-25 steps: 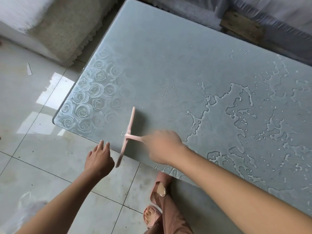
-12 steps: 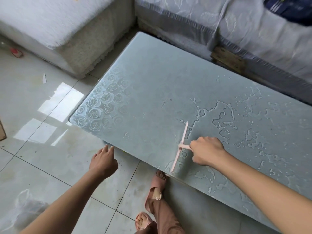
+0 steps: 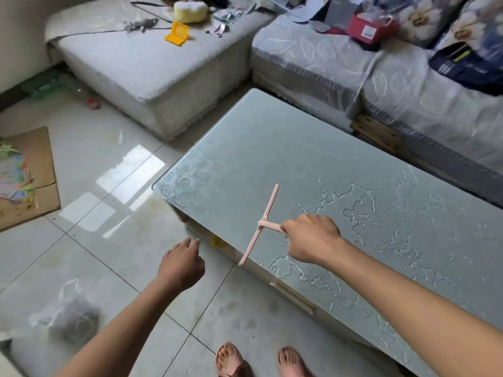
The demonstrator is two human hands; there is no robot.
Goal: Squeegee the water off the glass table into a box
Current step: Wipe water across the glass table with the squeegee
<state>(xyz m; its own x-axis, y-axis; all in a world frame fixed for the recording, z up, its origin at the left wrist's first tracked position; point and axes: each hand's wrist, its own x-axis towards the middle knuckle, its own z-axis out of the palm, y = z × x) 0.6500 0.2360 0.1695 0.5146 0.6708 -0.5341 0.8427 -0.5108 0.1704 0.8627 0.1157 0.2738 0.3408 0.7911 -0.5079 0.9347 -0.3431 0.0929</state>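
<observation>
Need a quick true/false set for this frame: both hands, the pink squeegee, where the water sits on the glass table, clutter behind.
1. The right hand grips the pink T-shaped plastic squeegee by its handle. True.
2. The left hand holds a box at the table edge. False: it holds nothing and hangs over the tiled floor.
3. The water pools on the rose-patterned corner of the frosted glass table. False: that corner looks dry and the puddles lie to the squeegee's right.
4. A small open yellow box lies on the white ottoman. True.
</observation>
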